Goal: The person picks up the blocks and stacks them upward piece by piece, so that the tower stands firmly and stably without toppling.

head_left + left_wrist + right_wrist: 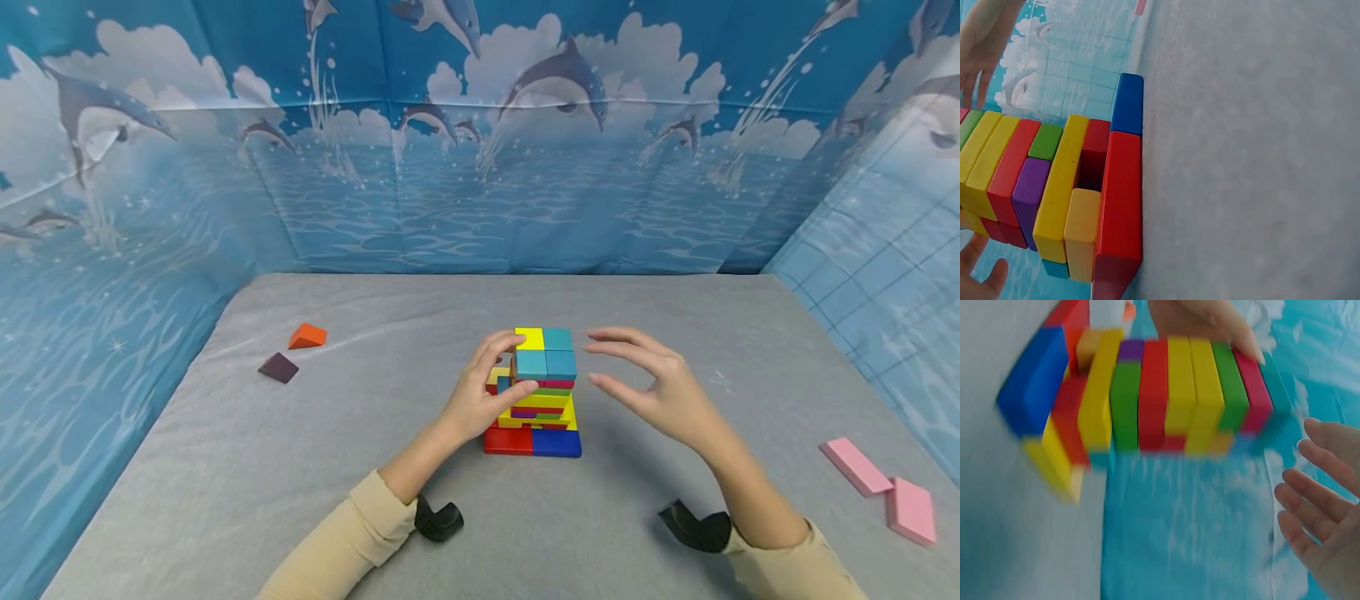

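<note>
A tower of coloured wooden blocks point(546, 401) stands at the middle of the table, with a yellow block point(529, 337) and several teal blocks point(560, 364) on top. Red point(508, 442) and blue point(557, 444) blocks form its front base. At the tower's upper left is my left hand point(482, 390), thumb in front and fingers spread behind; whether it touches the blocks is hard to tell. My right hand point(667, 387) hovers just right of the top, apart from the tower, fingers extended and holding nothing. Layers of yellow, green, red and purple point(1032, 187) show in the left wrist view.
An orange block point(307, 336) and a dark brown block point(278, 367) lie on the grey cloth at the left. Two pink blocks point(857, 467) lie near the right edge. A dolphin-patterned curtain point(480, 192) surrounds the table's back and sides.
</note>
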### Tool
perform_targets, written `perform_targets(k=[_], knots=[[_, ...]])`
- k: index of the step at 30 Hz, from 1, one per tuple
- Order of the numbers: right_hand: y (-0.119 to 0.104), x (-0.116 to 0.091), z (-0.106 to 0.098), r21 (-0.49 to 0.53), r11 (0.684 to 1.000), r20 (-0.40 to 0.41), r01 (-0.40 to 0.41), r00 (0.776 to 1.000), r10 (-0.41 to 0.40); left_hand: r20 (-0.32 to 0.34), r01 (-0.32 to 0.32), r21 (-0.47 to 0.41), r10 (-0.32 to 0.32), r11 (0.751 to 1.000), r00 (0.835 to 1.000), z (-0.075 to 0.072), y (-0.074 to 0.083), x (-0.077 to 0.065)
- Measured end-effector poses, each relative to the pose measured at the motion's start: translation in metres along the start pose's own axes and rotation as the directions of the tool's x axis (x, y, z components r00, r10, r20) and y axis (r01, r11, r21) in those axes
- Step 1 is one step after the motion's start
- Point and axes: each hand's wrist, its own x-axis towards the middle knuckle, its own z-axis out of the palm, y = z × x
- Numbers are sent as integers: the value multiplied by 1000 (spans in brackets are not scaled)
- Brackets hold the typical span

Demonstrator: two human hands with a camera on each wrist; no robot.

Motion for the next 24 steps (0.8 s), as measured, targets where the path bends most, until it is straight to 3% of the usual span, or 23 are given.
perform_targets(k=[5, 8, 12, 17, 20, 24], knots=[[24, -40, -36, -111, 984, -90, -137, 988, 127, -3, -14, 7, 14, 1000, 1000, 0, -1, 0], [44, -75, -62, -168, 945, -129, -282, 956, 263, -3, -26, 10, 26, 1000, 1000, 0, 0, 0], [72, -127, -90, -250, 858, -163, -449, 893, 420, -4, -29, 10, 29, 1000, 1000, -1, 1, 0], [112, -189, -115, -370, 764, -140, -528, 845, 516, 0, -16, 22, 16, 1000, 1000, -1, 2, 0], [124, -212, -123, -435, 710, -133, -554, 819, 558, 3, -16, 16, 16, 1000, 1000, -1, 2, 0], [126, -224, -125, -500, 627, -141, -597, 770, 622, 2, -14, 13, 14, 1000, 1000, 0, 2, 0]])
